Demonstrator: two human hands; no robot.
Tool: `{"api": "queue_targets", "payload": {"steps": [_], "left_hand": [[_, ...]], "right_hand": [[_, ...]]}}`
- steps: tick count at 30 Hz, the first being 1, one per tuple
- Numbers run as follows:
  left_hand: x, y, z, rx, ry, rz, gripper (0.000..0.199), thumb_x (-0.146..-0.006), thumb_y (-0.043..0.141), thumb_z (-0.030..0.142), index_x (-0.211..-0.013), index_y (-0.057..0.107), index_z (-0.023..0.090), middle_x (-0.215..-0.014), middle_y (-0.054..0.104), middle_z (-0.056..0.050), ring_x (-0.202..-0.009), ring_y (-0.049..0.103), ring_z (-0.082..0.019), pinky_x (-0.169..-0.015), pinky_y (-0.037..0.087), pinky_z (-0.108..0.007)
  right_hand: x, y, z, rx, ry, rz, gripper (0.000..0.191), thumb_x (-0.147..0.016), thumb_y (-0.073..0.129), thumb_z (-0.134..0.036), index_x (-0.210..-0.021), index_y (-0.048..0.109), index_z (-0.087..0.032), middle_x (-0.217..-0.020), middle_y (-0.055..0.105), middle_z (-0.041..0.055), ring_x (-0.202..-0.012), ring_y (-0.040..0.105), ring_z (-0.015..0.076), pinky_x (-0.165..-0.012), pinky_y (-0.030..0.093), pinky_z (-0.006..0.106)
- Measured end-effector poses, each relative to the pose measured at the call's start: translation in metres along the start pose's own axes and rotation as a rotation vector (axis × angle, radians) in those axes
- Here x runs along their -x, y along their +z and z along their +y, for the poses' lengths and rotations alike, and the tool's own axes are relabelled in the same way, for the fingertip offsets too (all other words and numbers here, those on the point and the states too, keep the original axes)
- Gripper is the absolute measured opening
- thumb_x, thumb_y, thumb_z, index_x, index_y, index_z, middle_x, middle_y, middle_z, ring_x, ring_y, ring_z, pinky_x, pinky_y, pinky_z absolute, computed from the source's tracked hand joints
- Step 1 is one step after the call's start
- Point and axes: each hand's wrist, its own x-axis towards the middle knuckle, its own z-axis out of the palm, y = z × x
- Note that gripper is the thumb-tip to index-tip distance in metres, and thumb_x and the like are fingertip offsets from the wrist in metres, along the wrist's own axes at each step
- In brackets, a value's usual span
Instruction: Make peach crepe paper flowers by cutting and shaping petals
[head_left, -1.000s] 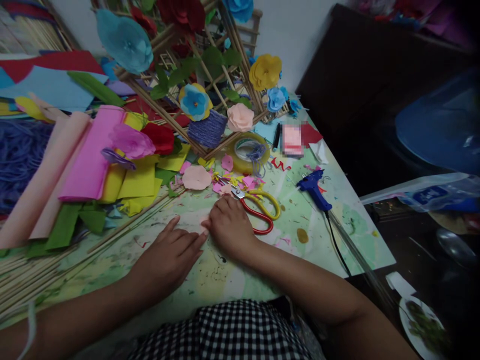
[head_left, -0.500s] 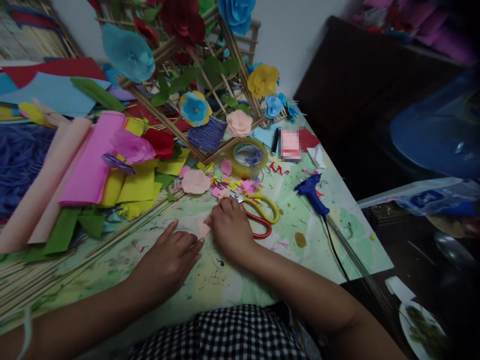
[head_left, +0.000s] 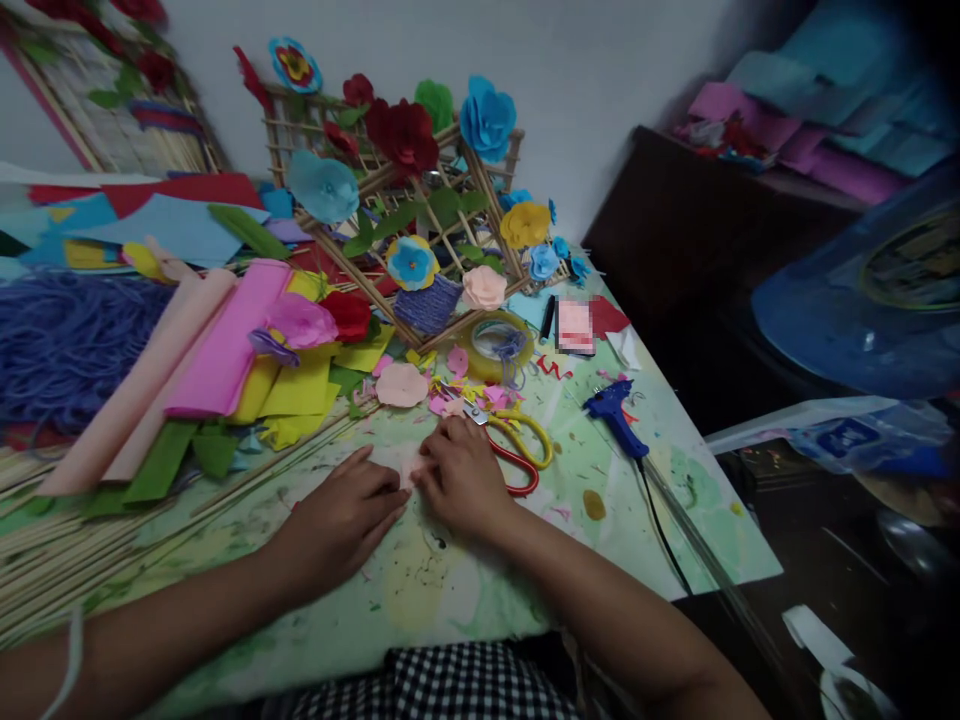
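A small pale pink paper piece (head_left: 409, 466) lies on the table between my hands, partly covered by fingers. My left hand (head_left: 346, 510) rests palm down, its fingertips at the piece's left side, fingers curled together. My right hand (head_left: 461, 472) is bent over the piece's right side with its fingertips on it. Just beyond the right hand lie scissors (head_left: 517, 452) with red and yellow handles. A pale pink paper flower shape (head_left: 402, 385) sits behind the hands among pink and yellow scraps.
Paper flowers decorate a stick frame (head_left: 367, 285) at the back. A tape roll (head_left: 491, 345) stands before it. A blue glue gun (head_left: 619, 415) lies right, its cord running forward. Paper rolls (head_left: 229, 340), purple yarn (head_left: 75, 345) and thin sticks (head_left: 67, 560) fill the left.
The view has tilted upward, showing more wall and flowers. My left hand has come in closer to the pink piece, its fingers now beside my right fingertips.
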Motion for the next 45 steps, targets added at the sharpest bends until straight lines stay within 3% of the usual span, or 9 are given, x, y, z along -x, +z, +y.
{"api": "queue_targets", "payload": {"steps": [3, 6, 10, 15, 20, 24, 28, 35, 45], "left_hand": [[0.0, 0.0, -0.003, 0.048, -0.024, 0.028, 0.023, -0.092, 0.046, 0.017, -0.095, 0.068, 0.019, -0.09, 0.066, -0.005, -0.088, 0.061, -0.016, -0.105, 0.038, -0.047], [-0.001, 0.001, -0.008, 0.061, -0.185, 0.105, 0.018, -0.09, 0.053, 0.029, -0.098, 0.064, 0.016, -0.1, 0.065, -0.009, -0.099, 0.06, -0.021, -0.093, 0.048, -0.039], [-0.005, 0.0, -0.014, 0.101, -0.348, 0.159, 0.037, -0.083, 0.061, 0.046, -0.103, 0.059, 0.015, -0.101, 0.066, -0.01, -0.097, 0.061, -0.024, -0.083, 0.052, -0.036], [-0.008, -0.005, -0.013, 0.176, -0.241, 0.104, 0.021, -0.092, 0.05, 0.033, -0.091, 0.064, 0.018, -0.083, 0.069, -0.003, -0.081, 0.062, -0.017, -0.075, 0.049, -0.031], [-0.007, -0.008, -0.011, -0.111, -0.017, 0.103, 0.017, -0.092, 0.049, 0.02, -0.088, 0.066, 0.018, -0.08, 0.069, -0.003, -0.076, 0.061, -0.018, -0.08, 0.041, -0.038], [-0.006, -0.007, -0.007, -0.322, 0.091, 0.011, 0.023, -0.092, 0.043, 0.011, -0.087, 0.065, 0.016, -0.08, 0.068, -0.005, -0.078, 0.06, -0.022, -0.081, 0.037, -0.043], [-0.004, -0.005, -0.004, -0.362, 0.116, -0.016, 0.025, -0.091, 0.041, 0.009, -0.086, 0.064, 0.014, -0.081, 0.067, -0.008, -0.078, 0.059, -0.023, -0.08, 0.036, -0.044], [0.003, -0.007, -0.004, -0.304, 0.106, 0.03, 0.032, -0.092, 0.035, 0.008, -0.099, 0.065, 0.017, -0.093, 0.07, -0.009, -0.087, 0.06, -0.025, -0.084, 0.035, -0.047], [0.005, -0.006, -0.002, -0.125, 0.039, -0.021, 0.021, -0.089, 0.046, 0.012, -0.092, 0.066, 0.017, -0.087, 0.068, -0.006, -0.084, 0.06, -0.021, -0.085, 0.035, -0.044]], "right_hand": [[0.0, 0.001, 0.003, -0.091, -0.031, -0.002, 0.011, -0.082, 0.066, -0.027, -0.083, 0.061, -0.017, -0.093, 0.057, 0.0046, -0.094, 0.047, 0.0193, -0.084, 0.036, 0.031], [-0.001, 0.001, 0.005, -0.214, -0.034, 0.004, 0.017, -0.087, 0.062, -0.032, -0.079, 0.059, -0.017, -0.081, 0.059, 0.0022, -0.084, 0.05, 0.0169, -0.079, 0.036, 0.029], [-0.001, 0.001, 0.007, -0.348, -0.035, 0.027, 0.013, -0.087, 0.063, -0.028, -0.079, 0.06, -0.018, -0.078, 0.062, 0.001, -0.079, 0.054, 0.0155, -0.076, 0.037, 0.027], [0.001, 0.003, 0.008, -0.355, -0.072, 0.032, 0.001, -0.084, 0.062, -0.018, -0.083, 0.061, -0.017, -0.08, 0.064, 0.0013, -0.081, 0.056, 0.0153, -0.077, 0.04, 0.027], [0.002, 0.002, 0.011, -0.232, -0.232, 0.081, 0.037, -0.082, 0.068, -0.034, -0.113, 0.058, -0.017, -0.108, 0.064, 0.0076, -0.104, 0.051, 0.0203, -0.096, 0.035, 0.036], [0.0, 0.003, 0.016, -0.032, -0.401, 0.061, 0.013, -0.091, 0.057, -0.03, -0.092, 0.068, -0.024, -0.104, 0.067, 0.0041, -0.1, 0.051, 0.0191, -0.094, 0.03, 0.039], [0.0, 0.008, 0.022, 0.047, -0.528, 0.023, 0.016, -0.092, 0.055, -0.021, -0.086, 0.069, -0.022, -0.09, 0.068, 0.0019, -0.089, 0.052, 0.0171, -0.085, 0.031, 0.036], [0.001, 0.004, 0.02, 0.019, -0.491, -0.064, 0.013, -0.089, 0.058, -0.02, -0.086, 0.07, -0.019, -0.083, 0.068, 0.0027, -0.085, 0.051, 0.0172, -0.079, 0.03, 0.035], [0.0, 0.0, 0.013, 0.001, -0.347, -0.126, 0.025, -0.095, 0.049, -0.029, -0.083, 0.067, -0.017, -0.081, 0.066, 0.0043, -0.086, 0.051, 0.018, -0.079, 0.032, 0.033]]}}
